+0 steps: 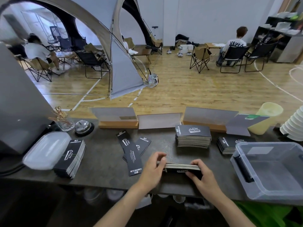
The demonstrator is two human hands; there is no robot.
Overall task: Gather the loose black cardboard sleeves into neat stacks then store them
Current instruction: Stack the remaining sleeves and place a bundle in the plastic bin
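Both hands hold a small stack of black cardboard sleeves (180, 167) stood on edge on the dark counter (105, 164). My left hand (154, 167) curls round its left end, and my right hand (202, 175) grips the right end. Two or three loose sleeves (133, 153) lie fanned just left of my hands. A tall neat stack (193, 136) stands behind. Another stack (229, 144) lies at the right, partly hidden by the bin. A leaning stack (71, 158) rests at the left.
A clear plastic bin (268, 171) sits open at the right, its lid (45, 149) at the left. A bell (83, 126), a glass (65, 123), sign holders (118, 118) and stacked cups (295, 123) line the counter's back. People sit on chairs beyond.
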